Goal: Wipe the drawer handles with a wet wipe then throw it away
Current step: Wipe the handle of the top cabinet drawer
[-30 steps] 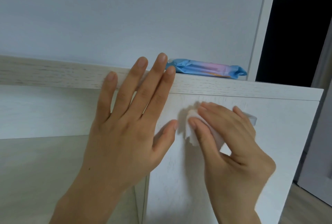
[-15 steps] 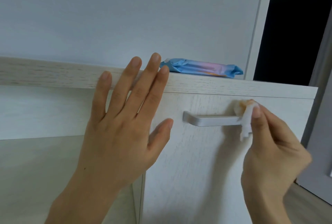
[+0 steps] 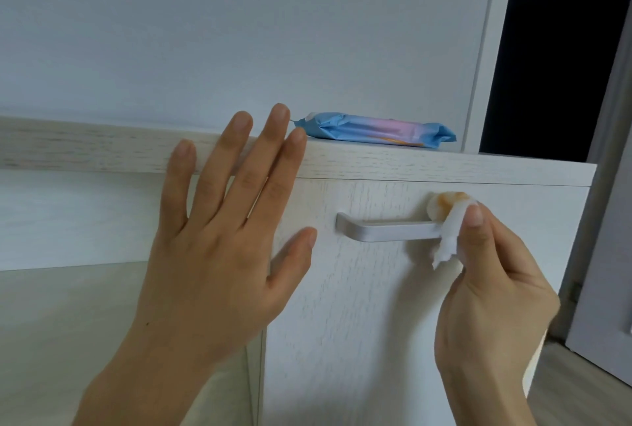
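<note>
A: Hands? Left hand (image 3: 212, 248) flat, fingers spread on the cabinet front.
B: Right hand (image 3: 492, 289) pinches the wet wipe (image 3: 448, 227) at the drawer handle (image 3: 386, 229)'s right end.

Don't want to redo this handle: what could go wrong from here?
1. The wet wipe has an orange-brown stain at its top. Dragging that side along the handle could smear dirt back onto it, or onto the white drawer front.
2. The right hand only pinches the wipe at the handle's right end, and a loose tail hangs below. The wipe might slip out mid-stroke.
</note>
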